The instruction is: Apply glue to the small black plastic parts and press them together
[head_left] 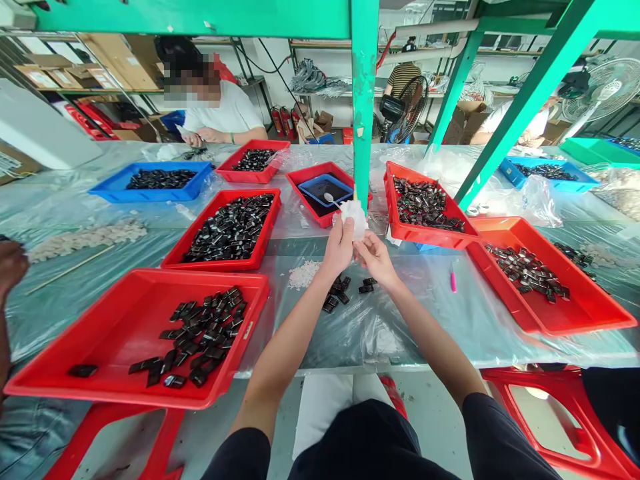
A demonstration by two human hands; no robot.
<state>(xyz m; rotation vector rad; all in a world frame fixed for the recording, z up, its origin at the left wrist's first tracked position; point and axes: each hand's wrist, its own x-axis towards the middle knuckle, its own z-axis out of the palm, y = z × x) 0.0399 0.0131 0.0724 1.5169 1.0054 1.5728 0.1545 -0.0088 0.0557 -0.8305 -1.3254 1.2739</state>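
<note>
Above the front of the table, my left hand is closed on a crumpled white sheet; whether it is cloth, tissue or thin plastic I cannot tell. The fingers of my right hand pinch the lower right edge of this same sheet. Beneath my wrists lie several small black plastic pieces on the plastic-covered tabletop. To their left is a little heap of small white bits. Behind the sheet, a red tray holds a blue tray with a white spoon.
Red trays of black pieces stand left and right. A green post rises just beyond my hands. A pink-handled tool lies to the right. A person sits opposite; another person's hand is at far left.
</note>
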